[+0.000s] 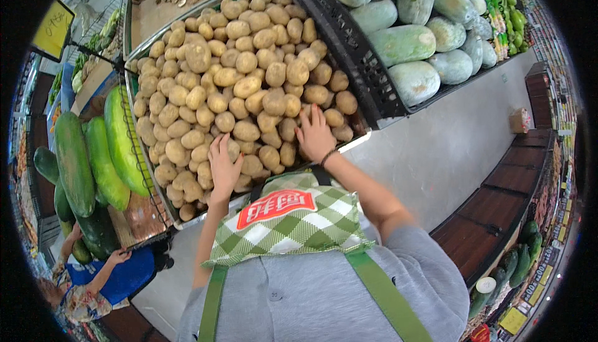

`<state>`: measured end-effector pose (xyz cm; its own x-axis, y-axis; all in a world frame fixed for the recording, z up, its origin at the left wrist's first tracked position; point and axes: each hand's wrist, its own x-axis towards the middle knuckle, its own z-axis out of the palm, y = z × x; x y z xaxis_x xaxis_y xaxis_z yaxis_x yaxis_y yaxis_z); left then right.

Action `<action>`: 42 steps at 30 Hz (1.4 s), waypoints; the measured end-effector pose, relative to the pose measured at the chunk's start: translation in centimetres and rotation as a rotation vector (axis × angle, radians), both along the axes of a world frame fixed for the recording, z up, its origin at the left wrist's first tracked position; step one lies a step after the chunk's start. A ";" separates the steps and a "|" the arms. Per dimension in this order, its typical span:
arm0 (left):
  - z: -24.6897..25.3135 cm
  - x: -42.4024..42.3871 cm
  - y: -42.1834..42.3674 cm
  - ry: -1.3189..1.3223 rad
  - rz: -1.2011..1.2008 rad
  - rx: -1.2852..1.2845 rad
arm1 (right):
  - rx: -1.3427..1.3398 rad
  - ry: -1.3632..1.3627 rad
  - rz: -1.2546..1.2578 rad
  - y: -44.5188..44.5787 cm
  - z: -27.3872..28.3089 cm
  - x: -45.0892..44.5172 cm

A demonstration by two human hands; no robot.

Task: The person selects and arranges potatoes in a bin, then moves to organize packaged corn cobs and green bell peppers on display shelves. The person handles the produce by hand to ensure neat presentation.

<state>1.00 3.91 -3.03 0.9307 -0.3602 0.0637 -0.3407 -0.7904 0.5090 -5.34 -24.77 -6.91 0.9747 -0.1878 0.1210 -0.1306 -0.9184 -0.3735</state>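
A broad heap of potatoes (247, 87) fills the metal-edged bin (135, 141) before me. At the near edge of the heap, my left hand (225, 167) rests with its thumb and fingers around one potato (232, 150); whether it grips that potato is not clear. Farther right, my right hand (317, 136) lies palm down on the potatoes near the bin's right corner, thumb spread from the fingers. Whatever lies under its palm is hidden. A dark band circles my right wrist. The green checked apron (289, 220) I wear touches the near side of the bin.
Winter melons (404, 45) fill a black crate (355, 57) at right. Long green gourds (96, 160) lie left beside a wire divider (133, 141). A yellow sign (53, 29) stands upper left. Another person (96, 286) reaches toward the gourds. Grey floor (420, 169) runs along the right.
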 end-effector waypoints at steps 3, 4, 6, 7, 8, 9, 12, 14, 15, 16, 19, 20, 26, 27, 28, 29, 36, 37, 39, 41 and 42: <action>-1.0 0.3 0.4 -0.040 0.006 -0.041 | 0.096 -0.002 0.016 -1.1 -0.4 -0.6; -1.3 0.4 0.9 0.018 0.047 -0.075 | 0.149 0.112 -0.015 -1.1 0.4 -0.5; -1.4 1.1 1.2 0.085 0.098 -0.165 | 0.196 0.293 -0.029 -1.1 2.6 -0.4; -0.8 1.7 0.9 0.095 0.115 -0.219 | 0.190 0.365 -0.005 -1.0 3.6 -0.4; 1.6 1.9 -0.3 0.148 0.163 -0.269 | 0.124 0.428 0.011 -0.9 4.6 -0.5; 2.2 2.5 -0.7 0.118 0.167 -0.302 | 0.125 0.426 0.042 -1.2 4.9 -0.7; 2.5 5.1 -0.9 0.055 0.195 -0.348 | 0.551 0.360 -0.134 -4.1 5.0 0.9; 4.6 6.7 -2.2 0.072 0.271 -0.430 | 0.654 0.118 -0.229 -5.5 7.0 3.3; 5.4 7.3 -2.5 0.078 0.326 -0.469 | 0.793 0.064 -0.250 -6.0 8.2 5.2; 5.2 8.6 -2.5 0.056 0.313 -0.431 | 0.866 -0.036 -0.225 -6.6 8.3 6.9; 4.2 11.5 -2.8 0.092 0.306 -0.547 | 1.190 -0.117 -0.239 -7.6 7.3 13.4; 3.9 11.9 -1.6 0.036 0.330 -0.442 | 0.887 -0.143 -0.244 -7.1 6.7 15.2; 0.0 11.8 -1.5 -0.298 0.308 0.345 | 0.277 0.295 -0.496 -9.5 3.1 17.9; -0.3 11.5 -0.7 -0.289 0.306 0.328 | 0.252 0.367 -0.492 -8.8 2.9 18.4; -0.5 11.2 0.1 -0.283 0.282 0.305 | 0.195 0.365 -0.487 -8.2 2.8 19.1; -0.8 11.0 0.7 -0.278 0.254 0.281 | 0.240 0.372 -0.443 -7.9 2.8 20.0; -2.0 11.6 2.0 -0.345 0.190 0.234 | 0.865 0.118 0.105 -2.8 5.3 23.3; -1.9 12.0 2.4 -0.321 0.180 0.244 | 0.746 0.227 0.139 -0.9 5.5 23.2; -1.6 12.4 3.1 -0.288 0.158 0.255 | 0.124 0.221 0.268 2.6 4.9 21.8; -1.9 12.5 3.8 -0.292 0.159 0.286 | -0.041 0.054 0.294 4.1 3.8 20.3; -1.8 12.7 3.5 -0.296 0.151 0.281 | -0.025 0.055 0.301 3.8 4.1 19.9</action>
